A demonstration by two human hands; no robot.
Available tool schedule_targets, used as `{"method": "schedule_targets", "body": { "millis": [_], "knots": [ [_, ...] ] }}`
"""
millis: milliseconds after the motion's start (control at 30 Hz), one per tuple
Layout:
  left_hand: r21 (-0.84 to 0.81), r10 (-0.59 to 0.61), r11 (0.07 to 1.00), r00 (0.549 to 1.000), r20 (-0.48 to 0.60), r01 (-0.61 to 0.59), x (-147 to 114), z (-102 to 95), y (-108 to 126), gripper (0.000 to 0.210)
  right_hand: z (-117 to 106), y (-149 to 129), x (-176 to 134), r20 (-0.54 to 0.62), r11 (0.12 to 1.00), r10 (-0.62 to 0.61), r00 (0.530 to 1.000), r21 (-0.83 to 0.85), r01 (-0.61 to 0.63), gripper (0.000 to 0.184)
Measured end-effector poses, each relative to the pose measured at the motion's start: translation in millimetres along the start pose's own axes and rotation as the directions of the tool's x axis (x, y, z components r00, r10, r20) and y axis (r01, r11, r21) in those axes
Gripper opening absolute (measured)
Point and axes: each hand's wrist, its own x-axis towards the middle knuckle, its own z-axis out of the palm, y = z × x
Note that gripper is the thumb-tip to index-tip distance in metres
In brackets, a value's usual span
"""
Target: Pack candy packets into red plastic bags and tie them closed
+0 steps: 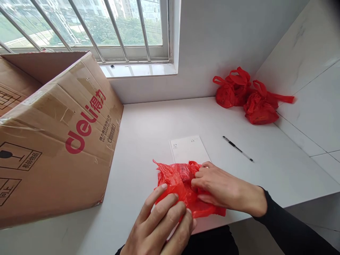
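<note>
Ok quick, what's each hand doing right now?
Left hand: open, fingers loosely curved at the near red bag.
Right hand: closed, holding that bag's plastic.

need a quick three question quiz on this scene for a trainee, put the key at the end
1. True or false: the slim black-and-clear pen lies to the right of the white rectangular paper in the picture.

2. What are the fingers of the right hand on?
A) the pen
B) the paper
C) the crumpled red plastic bag nearest the camera

3. Fill in the blank: the big brown cardboard box has the Latin-letter word ____ printed large in red.

Key: 1 true; 2 C; 3 deli
</note>
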Motion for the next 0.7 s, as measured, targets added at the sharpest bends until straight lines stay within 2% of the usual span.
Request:
{"method": "schedule_targets", "body": {
  "millis": [133, 233, 367, 467, 533, 600, 667, 700],
  "knots": [
    [-0.008, -0.087, 0.996, 0.99, -0.109, 0.086, -3, 2.9, 5, 0.02, -8, 1, 1, -0.085, 0.999, 0.032, 0.996, 0.032, -0.029, 0.021],
    [-0.029, -0.083, 0.996, 0.99, -0.115, 0.08, -5, 4.3, 10, 0.02, -23, 1, 1, -0.246, 0.99, 0.123, 0.961, 0.098, -0.101, 0.018],
    [-0.078, -0.047, 0.996, 0.997, -0.055, 0.042, -1, 3.9, 11, 0.022, -37, -1, 5, -0.47, 0.952, 0.298, 0.831, 0.213, -0.221, 0.015],
    [-0.087, -0.144, 0.985, 0.987, 0.067, 0.149, 8, 3.0, 8, 0.015, -38, -6, 7, -0.591, 0.936, 0.346, 0.729, 0.27, -0.224, 0.017],
    [-0.045, -0.211, 0.975, 0.968, 0.136, 0.218, 13, 5.4, 3, 0.013, -36, -13, 7, -0.651, 0.945, 0.324, 0.687, 0.263, -0.197, 0.023],
    [0.023, -0.244, 0.97, 0.954, 0.174, 0.244, 16, 11.2, -3, 0.012, -32, -21, 6, -0.702, 0.969, 0.24, 0.67, 0.209, -0.129, 0.029],
    [0.076, -0.284, 0.959, 0.928, 0.241, 0.274, 14, 19.0, -9, 0.016, -27, -28, 5, -0.719, 0.991, 0.1, 0.688, 0.134, -0.004, 0.027],
    [0.095, -0.307, 0.952, 0.911, 0.276, 0.292, 13, 22.8, -11, 0.017, -25, -30, 5, -0.7, 0.993, 0.017, 0.714, 0.096, 0.071, 0.023]
  ]
}}
